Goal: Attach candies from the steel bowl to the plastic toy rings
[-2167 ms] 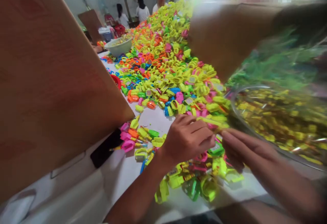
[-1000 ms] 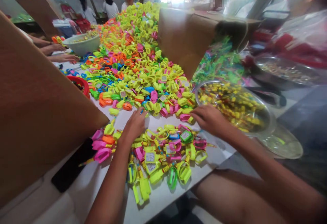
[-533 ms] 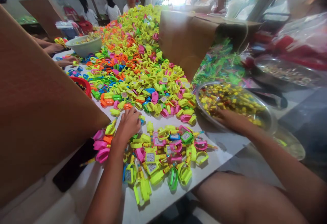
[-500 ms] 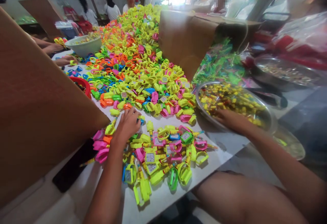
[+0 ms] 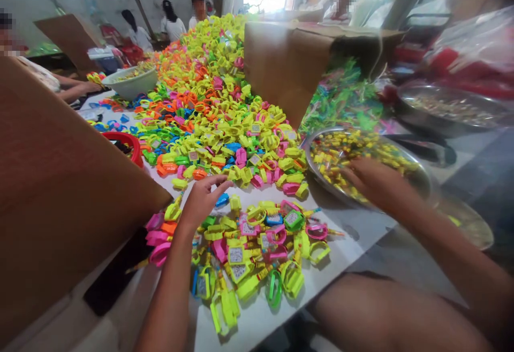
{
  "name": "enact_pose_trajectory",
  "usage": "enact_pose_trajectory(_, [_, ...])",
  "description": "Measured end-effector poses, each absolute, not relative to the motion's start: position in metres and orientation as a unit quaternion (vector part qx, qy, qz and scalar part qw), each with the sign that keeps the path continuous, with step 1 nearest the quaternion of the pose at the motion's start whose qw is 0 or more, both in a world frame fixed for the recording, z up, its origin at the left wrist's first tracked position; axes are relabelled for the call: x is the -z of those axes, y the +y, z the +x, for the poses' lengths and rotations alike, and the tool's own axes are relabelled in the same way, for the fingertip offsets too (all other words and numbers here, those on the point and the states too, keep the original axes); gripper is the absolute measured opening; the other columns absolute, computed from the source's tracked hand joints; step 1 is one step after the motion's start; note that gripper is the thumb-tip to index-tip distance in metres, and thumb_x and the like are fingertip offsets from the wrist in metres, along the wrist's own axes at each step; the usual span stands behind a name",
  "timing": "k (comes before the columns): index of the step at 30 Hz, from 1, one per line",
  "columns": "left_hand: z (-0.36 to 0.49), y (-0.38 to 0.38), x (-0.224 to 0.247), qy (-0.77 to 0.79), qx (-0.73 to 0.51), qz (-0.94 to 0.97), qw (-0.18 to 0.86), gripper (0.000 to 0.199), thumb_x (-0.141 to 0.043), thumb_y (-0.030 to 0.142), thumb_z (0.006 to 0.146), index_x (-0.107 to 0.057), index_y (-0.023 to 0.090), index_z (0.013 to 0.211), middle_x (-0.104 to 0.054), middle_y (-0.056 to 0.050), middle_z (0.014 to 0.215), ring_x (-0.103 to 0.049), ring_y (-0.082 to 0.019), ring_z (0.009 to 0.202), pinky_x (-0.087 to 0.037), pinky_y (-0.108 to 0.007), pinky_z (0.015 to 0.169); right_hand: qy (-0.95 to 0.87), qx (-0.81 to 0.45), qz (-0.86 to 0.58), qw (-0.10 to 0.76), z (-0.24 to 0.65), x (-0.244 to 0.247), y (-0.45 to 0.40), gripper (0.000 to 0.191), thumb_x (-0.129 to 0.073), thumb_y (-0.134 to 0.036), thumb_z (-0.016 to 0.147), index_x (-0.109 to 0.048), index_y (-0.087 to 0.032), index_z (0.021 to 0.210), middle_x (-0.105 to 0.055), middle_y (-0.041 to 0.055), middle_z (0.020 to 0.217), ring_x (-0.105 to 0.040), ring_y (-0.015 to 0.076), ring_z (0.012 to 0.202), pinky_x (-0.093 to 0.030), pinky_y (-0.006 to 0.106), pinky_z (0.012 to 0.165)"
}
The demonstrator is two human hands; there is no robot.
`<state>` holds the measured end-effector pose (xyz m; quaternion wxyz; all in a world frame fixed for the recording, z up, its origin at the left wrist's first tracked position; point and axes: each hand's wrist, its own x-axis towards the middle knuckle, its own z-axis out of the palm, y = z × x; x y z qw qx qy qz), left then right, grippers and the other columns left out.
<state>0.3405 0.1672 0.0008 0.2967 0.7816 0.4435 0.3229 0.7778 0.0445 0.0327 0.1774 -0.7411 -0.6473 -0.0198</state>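
My left hand point(image 5: 206, 197) hovers at the near edge of a big pile of plastic toy watches point(image 5: 225, 127), mostly yellow with pink, orange, green and blue ones. Its fingers are stretched out and apart, with nothing seen in them. Just below its fingertips lies a blue toy watch point(image 5: 222, 199). My right hand point(image 5: 367, 178) is over the near side of a metal bowl point(image 5: 310, 162) of small yellow tube-like pieces point(image 5: 331, 151). Blur hides whether its fingers hold one. Between my arms lies a group of toy watches point(image 5: 236, 255), several with yellow tubes attached.
A cardboard sheet point(image 5: 72, 191) blocks the left side, beside a black phone-like object point(image 5: 108, 282). Behind the metal bowl stands a cardboard box point(image 5: 281, 63). A red basin point(image 5: 136, 151) and a pale bowl point(image 5: 134, 87) stand left of the pile. Other people sit farther back.
My left hand has lifted slightly off the pile's edge and its fingers now point right. My right hand has drawn back a little from among the yellow pieces. The view has shifted slightly.
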Motion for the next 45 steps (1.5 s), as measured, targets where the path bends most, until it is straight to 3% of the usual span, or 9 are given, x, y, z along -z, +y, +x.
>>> enact_pose_trajectory(5, [0.368, 0.140, -0.024, 0.391, -0.388, 0.760, 0.345, 0.023, -0.077, 0.042, 0.096, -0.082, 0.021, 0.103, -0.084, -0.007, 0.105, -0.079, -0.023, 0.092, -0.062, -0.032, 0.080, -0.625, -0.157, -0.700, 0.308, 0.702, -0.067, 0.028, 0.040, -0.068, -0.062, 0.099, -0.063, -0.023, 0.102, -0.070, 0.0039, 0.082, -0.064, 0.0199, 0.063, -0.043, 0.031, 0.060])
enact_pose_trajectory(8, [0.390, 0.118, -0.035, 0.294, -0.446, 0.787, 0.309, 0.011, -0.076, 0.029, 0.098, -0.080, 0.021, 0.105, -0.083, -0.007, 0.104, -0.079, -0.022, 0.096, -0.062, -0.033, 0.087, -0.627, -0.271, -0.613, 0.398, 0.653, -0.084, 0.017, 0.036, -0.070, -0.058, 0.101, -0.060, -0.023, 0.104, -0.070, 0.0032, 0.089, -0.065, 0.0170, 0.069, -0.049, 0.029, 0.061])
enact_pose_trajectory(11, [0.408, 0.101, -0.042, 0.206, -0.476, 0.829, 0.209, 0.015, -0.072, 0.015, 0.099, -0.076, 0.021, 0.111, -0.081, -0.008, 0.106, -0.076, -0.021, 0.100, -0.060, -0.035, 0.092, -0.642, -0.287, -0.556, 0.443, 0.627, -0.090, 0.012, 0.024, -0.064, -0.047, 0.108, -0.059, -0.024, 0.116, -0.069, 0.0050, 0.105, -0.068, 0.0177, 0.092, -0.054, 0.029, 0.078])
enact_pose_trajectory(14, [0.417, 0.094, -0.043, 0.186, -0.481, 0.847, 0.129, 0.022, -0.073, 0.011, 0.097, -0.073, 0.021, 0.117, -0.079, -0.008, 0.107, -0.074, -0.021, 0.099, -0.058, -0.037, 0.091, -0.649, -0.312, -0.531, 0.445, 0.623, -0.090, 0.011, 0.020, -0.061, -0.041, 0.110, -0.059, -0.025, 0.121, -0.067, 0.0054, 0.114, -0.067, 0.0178, 0.105, -0.054, 0.030, 0.089])
enact_pose_trajectory(21, [0.416, 0.095, -0.042, 0.193, -0.466, 0.860, 0.076, 0.021, -0.072, 0.013, 0.098, -0.072, 0.020, 0.118, -0.079, -0.008, 0.104, -0.073, -0.024, 0.097, -0.055, -0.041, 0.089, -0.640, -0.355, -0.549, 0.404, 0.631, -0.086, 0.016, 0.025, -0.060, -0.047, 0.110, -0.059, -0.023, 0.114, -0.064, 0.0014, 0.099, -0.060, 0.0159, 0.090, -0.049, 0.028, 0.080])
enact_pose_trajectory(28, [0.419, 0.095, -0.039, 0.195, -0.457, 0.867, 0.036, 0.017, -0.072, 0.013, 0.097, -0.073, 0.019, 0.113, -0.079, -0.006, 0.097, -0.071, -0.024, 0.092, -0.051, -0.041, 0.085, -0.672, -0.306, -0.580, 0.344, 0.627, -0.089, 0.013, 0.041, -0.044, -0.054, 0.115, -0.059, -0.023, 0.092, -0.064, 0.0030, 0.091, -0.059, 0.0198, 0.086, -0.046, 0.032, 0.079])
enact_pose_trajectory(37, [0.414, 0.094, -0.040, 0.198, -0.421, 0.885, -0.008, 0.018, -0.071, 0.015, 0.099, -0.074, 0.020, 0.116, -0.076, -0.005, 0.096, -0.068, -0.026, 0.094, -0.047, -0.042, 0.085, -0.710, -0.264, -0.563, 0.330, 0.624, -0.088, 0.014, 0.032, -0.045, -0.046, 0.115, -0.065, -0.025, 0.102, -0.073, 0.0070, 0.108, -0.067, 0.0245, 0.106, -0.049, 0.037, 0.095])
enact_pose_trajectory(41, [0.414, 0.094, -0.040, 0.194, -0.422, 0.886, -0.015, 0.018, -0.070, 0.016, 0.100, -0.074, 0.020, 0.117, -0.078, -0.006, 0.098, -0.068, -0.026, 0.097, -0.048, -0.042, 0.087, -0.700, -0.270, -0.570, 0.335, 0.624, -0.089, 0.014, 0.032, -0.050, -0.048, 0.114, -0.066, -0.024, 0.102, -0.073, 0.0060, 0.106, -0.067, 0.0231, 0.101, -0.050, 0.035, 0.090])
enact_pose_trajectory(45, [0.412, 0.095, -0.042, 0.176, -0.422, 0.889, -0.009, 0.018, -0.068, 0.014, 0.101, -0.074, 0.020, 0.116, -0.080, -0.006, 0.100, -0.069, -0.025, 0.101, -0.048, -0.042, 0.088, -0.622, -0.397, -0.579, 0.346, 0.626, -0.088, 0.013, 0.037, -0.053, -0.057, 0.111, -0.068, -0.023, 0.107, -0.062, -0.0006, 0.083, -0.056, 0.0152, 0.071, -0.043, 0.026, 0.061])
